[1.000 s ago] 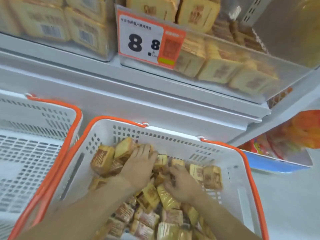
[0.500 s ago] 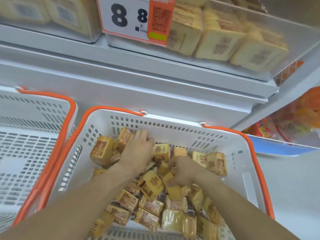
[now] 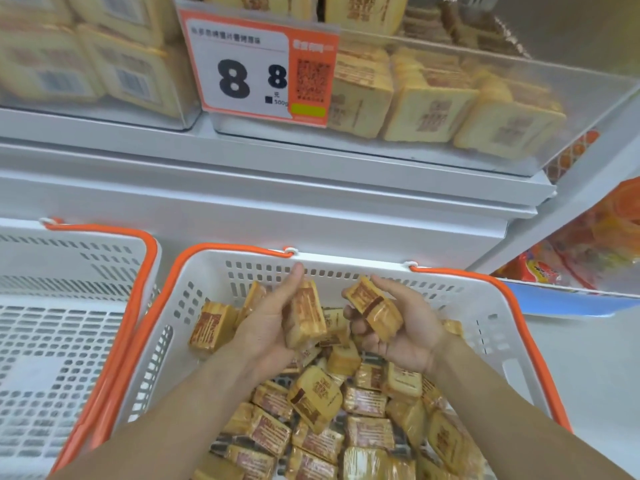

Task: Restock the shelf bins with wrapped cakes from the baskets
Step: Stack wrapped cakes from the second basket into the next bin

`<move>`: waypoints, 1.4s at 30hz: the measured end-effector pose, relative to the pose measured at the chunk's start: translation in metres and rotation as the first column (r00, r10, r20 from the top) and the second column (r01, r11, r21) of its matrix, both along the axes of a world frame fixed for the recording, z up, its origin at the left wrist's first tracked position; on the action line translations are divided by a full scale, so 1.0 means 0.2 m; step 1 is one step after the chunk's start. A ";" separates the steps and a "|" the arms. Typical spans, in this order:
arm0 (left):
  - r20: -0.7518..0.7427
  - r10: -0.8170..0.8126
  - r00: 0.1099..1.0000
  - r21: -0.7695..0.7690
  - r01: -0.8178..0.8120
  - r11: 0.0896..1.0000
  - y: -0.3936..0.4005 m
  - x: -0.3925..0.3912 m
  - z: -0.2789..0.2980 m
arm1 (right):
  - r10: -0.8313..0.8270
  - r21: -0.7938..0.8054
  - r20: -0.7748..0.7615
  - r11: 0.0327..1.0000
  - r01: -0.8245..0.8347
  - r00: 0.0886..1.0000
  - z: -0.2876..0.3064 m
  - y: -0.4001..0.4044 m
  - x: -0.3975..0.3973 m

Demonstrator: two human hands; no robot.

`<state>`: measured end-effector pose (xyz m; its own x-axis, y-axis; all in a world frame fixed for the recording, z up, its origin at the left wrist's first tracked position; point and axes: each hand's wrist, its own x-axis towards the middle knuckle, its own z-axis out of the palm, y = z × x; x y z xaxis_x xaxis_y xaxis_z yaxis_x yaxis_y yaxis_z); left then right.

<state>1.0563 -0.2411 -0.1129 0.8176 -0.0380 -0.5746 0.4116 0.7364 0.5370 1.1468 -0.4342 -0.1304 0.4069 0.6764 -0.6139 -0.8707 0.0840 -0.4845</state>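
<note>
I see one glossy film-wrapped square cake (image 3: pixel 304 315) gripped in the left hand (image 3: pixel 268 327), and another cake (image 3: pixel 374 308) lying in the right hand's (image 3: pixel 403 327) curled fingers, both above the perforated white plastic basket (image 3: pixel 485 306) heaped with cakes (image 3: pixel 332 420).

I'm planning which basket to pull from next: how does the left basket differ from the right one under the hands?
The left basket shows only its bare slotted floor in the part in view, while the right basket holds a heap of wrapped cakes. Both hands work over the right basket, each holding cakes: left hand, right hand; none is over the left basket. Both are white with orange rims.
</note>
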 end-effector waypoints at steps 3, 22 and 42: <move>0.018 0.015 1.000 -0.137 -0.013 0.990 0.00 0.01 -0.03 | 0.005 0.001 0.019 1.000 -0.005 1.000 0.02 0.05 -0.02; -0.099 -0.001 0.995 0.034 0.005 0.999 0.03 0.03 -0.05 | 0.106 -0.016 0.174 0.994 -0.105 0.979 0.08 0.00 0.01; -0.031 -0.045 0.998 0.174 0.050 0.984 -0.03 0.05 -0.02 | 0.221 -0.242 0.969 0.934 0.265 0.107 0.21 0.05 0.01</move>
<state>1.0654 -0.2480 -0.1175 0.8014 0.0261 -0.5976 0.4601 0.6115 0.6437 1.1479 -0.4234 -0.0880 0.8110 0.5477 0.2056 0.3935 -0.2507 -0.8845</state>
